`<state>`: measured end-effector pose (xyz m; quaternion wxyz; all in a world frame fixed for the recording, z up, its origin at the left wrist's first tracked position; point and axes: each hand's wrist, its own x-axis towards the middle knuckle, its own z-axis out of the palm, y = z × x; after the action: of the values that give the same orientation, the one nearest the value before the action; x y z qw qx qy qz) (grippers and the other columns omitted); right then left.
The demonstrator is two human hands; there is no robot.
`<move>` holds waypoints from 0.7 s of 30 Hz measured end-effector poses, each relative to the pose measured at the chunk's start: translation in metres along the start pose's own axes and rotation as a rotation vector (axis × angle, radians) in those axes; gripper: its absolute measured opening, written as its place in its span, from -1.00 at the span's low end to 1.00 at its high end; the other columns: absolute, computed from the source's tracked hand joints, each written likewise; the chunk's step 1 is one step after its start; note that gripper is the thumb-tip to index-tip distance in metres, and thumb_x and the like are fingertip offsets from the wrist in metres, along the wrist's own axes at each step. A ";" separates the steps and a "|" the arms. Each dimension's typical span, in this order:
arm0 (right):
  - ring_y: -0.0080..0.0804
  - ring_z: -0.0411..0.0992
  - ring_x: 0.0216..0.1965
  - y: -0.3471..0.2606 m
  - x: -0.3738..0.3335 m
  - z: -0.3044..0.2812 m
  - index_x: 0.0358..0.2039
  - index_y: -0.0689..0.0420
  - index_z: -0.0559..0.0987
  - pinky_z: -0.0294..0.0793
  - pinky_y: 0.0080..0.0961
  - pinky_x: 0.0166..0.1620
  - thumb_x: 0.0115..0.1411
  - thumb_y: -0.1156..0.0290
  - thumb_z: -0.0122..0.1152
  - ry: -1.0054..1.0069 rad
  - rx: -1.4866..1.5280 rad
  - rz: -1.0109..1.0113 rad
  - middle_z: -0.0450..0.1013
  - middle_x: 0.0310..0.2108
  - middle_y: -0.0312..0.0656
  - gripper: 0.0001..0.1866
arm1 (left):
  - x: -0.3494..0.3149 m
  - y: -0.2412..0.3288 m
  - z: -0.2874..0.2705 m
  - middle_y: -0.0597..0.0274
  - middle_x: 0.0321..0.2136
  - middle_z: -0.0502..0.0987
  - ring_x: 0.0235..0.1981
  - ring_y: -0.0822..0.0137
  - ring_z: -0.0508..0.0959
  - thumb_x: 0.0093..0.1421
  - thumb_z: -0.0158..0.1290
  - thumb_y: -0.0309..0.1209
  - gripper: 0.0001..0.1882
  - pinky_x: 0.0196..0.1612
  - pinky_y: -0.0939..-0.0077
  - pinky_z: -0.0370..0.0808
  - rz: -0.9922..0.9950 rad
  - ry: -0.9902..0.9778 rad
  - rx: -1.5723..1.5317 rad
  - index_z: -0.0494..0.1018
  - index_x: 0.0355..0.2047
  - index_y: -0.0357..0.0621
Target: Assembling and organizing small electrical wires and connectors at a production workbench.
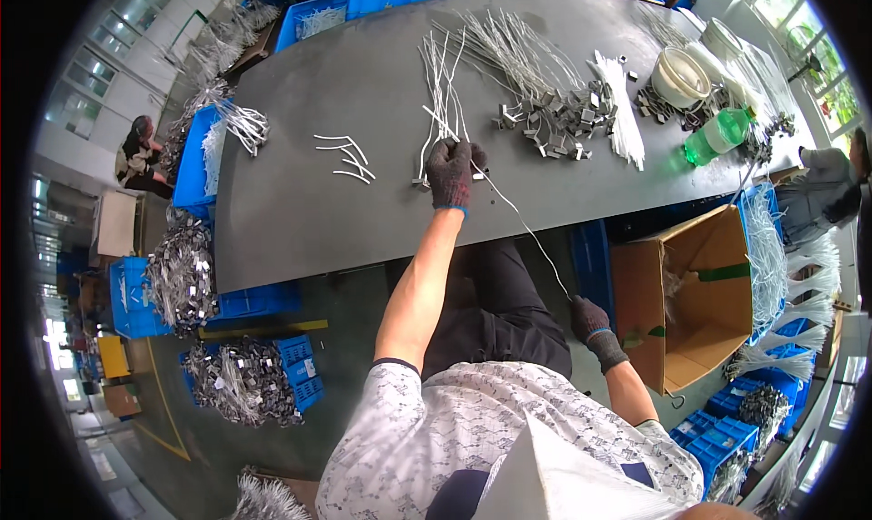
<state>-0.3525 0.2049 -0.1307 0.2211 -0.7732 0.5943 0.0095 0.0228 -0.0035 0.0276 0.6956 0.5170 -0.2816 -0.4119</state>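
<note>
My left hand (450, 173), in a dark knitted glove, is closed over the table near its front edge, pinching a thin white wire (524, 222) beside a short white tube. The wire runs slantwise down past the table edge to my right hand (590, 322). That hand, also gloved, is closed round its end, low beside a cardboard box. Just beyond my left hand lie several long wires (441, 93), with small metal blocks partly hidden under the glove. Several short white tube pieces (352, 175) are scattered to the left.
A heap of small metal blocks (568, 120) with wires and a bundle of white tubes (622, 111) lie right of centre. Farther right are a white tub (681, 77) and a green bottle (718, 137). An open cardboard box (636, 288) stands beside my right hand. Blue crates surround the table.
</note>
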 end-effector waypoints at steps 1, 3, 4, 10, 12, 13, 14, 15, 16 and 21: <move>0.15 0.55 -0.18 0.001 -0.003 0.002 -0.18 0.11 0.55 0.54 -0.02 -0.19 0.29 0.36 0.03 -0.020 -0.010 0.031 0.56 -0.29 0.08 -0.82 | 0.000 0.000 -0.002 0.17 -0.44 0.62 -0.48 0.31 0.65 0.32 0.09 -0.41 -0.89 -0.42 0.41 0.64 -0.143 -0.061 0.026 0.46 -0.25 -0.20; 0.15 0.54 -0.20 0.003 -0.009 0.002 -0.19 0.10 0.54 0.53 -0.02 -0.20 0.30 0.36 0.03 -0.038 -0.004 0.044 0.55 -0.30 0.08 -0.83 | 0.001 0.002 -0.006 0.17 -0.44 0.63 -0.48 0.32 0.65 0.33 0.09 -0.41 -0.89 -0.42 0.44 0.63 -0.136 -0.117 -0.101 0.45 -0.24 -0.19; 0.15 0.54 -0.20 0.004 -0.013 0.001 -0.19 0.10 0.54 0.53 -0.02 -0.20 0.30 0.36 0.03 -0.047 0.000 0.055 0.55 -0.30 0.08 -0.83 | 0.002 0.002 -0.006 0.16 -0.43 0.63 -0.49 0.31 0.65 0.34 0.09 -0.41 -0.88 -0.42 0.43 0.64 -0.094 -0.059 -0.091 0.45 -0.24 -0.20; 0.14 0.53 -0.19 0.006 -0.020 -0.001 -0.19 0.09 0.54 0.51 -0.02 -0.20 0.30 0.34 0.04 -0.056 0.010 0.122 0.55 -0.27 0.06 -0.83 | 0.000 -0.001 0.002 0.12 -0.48 0.59 -0.56 0.32 0.61 0.37 0.03 -0.44 -0.87 -0.45 0.40 0.65 0.002 -0.017 -0.132 0.39 -0.30 -0.26; 0.12 0.53 -0.18 0.005 -0.018 0.003 -0.20 0.09 0.54 0.51 -0.03 -0.19 0.30 0.34 0.05 -0.030 0.031 0.052 0.55 -0.26 0.05 -0.84 | -0.004 -0.001 0.005 0.11 -0.48 0.60 -0.57 0.34 0.61 0.38 0.03 -0.42 -0.84 -0.46 0.43 0.63 0.010 0.022 -0.230 0.41 -0.32 -0.26; 0.12 0.53 -0.18 0.004 -0.019 0.005 -0.20 0.09 0.54 0.51 -0.03 -0.19 0.30 0.34 0.05 -0.044 0.028 0.077 0.55 -0.26 0.05 -0.84 | -0.006 -0.001 0.006 0.11 -0.48 0.60 -0.57 0.34 0.61 0.38 0.03 -0.42 -0.84 -0.46 0.43 0.63 -0.001 0.029 -0.223 0.41 -0.32 -0.26; 0.12 0.53 -0.17 0.005 -0.021 0.007 -0.18 0.08 0.54 0.51 -0.04 -0.19 0.30 0.35 0.04 -0.055 0.021 0.091 0.55 -0.26 0.04 -0.84 | -0.010 0.001 0.005 0.11 -0.47 0.60 -0.56 0.36 0.61 0.39 0.04 -0.41 -0.82 -0.45 0.44 0.63 0.003 -0.028 -0.132 0.42 -0.33 -0.27; 0.11 0.53 -0.17 0.006 -0.023 0.009 -0.17 0.08 0.54 0.51 -0.04 -0.19 0.30 0.36 0.04 -0.068 0.009 0.107 0.55 -0.26 0.04 -0.84 | -0.012 0.003 0.003 0.11 -0.47 0.60 -0.56 0.37 0.61 0.39 0.04 -0.40 -0.80 -0.45 0.45 0.63 -0.012 -0.043 -0.017 0.43 -0.35 -0.28; 0.11 0.53 -0.17 0.006 -0.026 0.010 -0.17 0.08 0.54 0.51 -0.04 -0.19 0.30 0.36 0.04 -0.065 0.021 0.096 0.55 -0.26 0.04 -0.84 | -0.017 0.004 0.003 0.14 -0.50 0.60 -0.57 0.39 0.60 0.39 0.04 -0.38 -0.78 -0.46 0.47 0.62 0.074 -0.029 0.002 0.44 -0.38 -0.26; 0.12 0.52 -0.13 0.006 -0.037 0.007 -0.11 0.07 0.56 0.51 -0.04 -0.14 0.31 0.40 -0.01 -0.046 0.059 0.081 0.54 -0.24 0.05 -0.79 | -0.024 -0.003 -0.003 0.20 -0.57 0.56 -0.57 0.39 0.58 0.40 -0.02 -0.41 -0.81 -0.49 0.48 0.57 0.313 -0.008 0.156 0.45 -0.34 -0.24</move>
<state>-0.3669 0.2395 -0.1285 0.2567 -0.7413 0.6199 0.0185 0.0120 0.0181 0.0243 0.7078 0.5177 -0.3926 -0.2774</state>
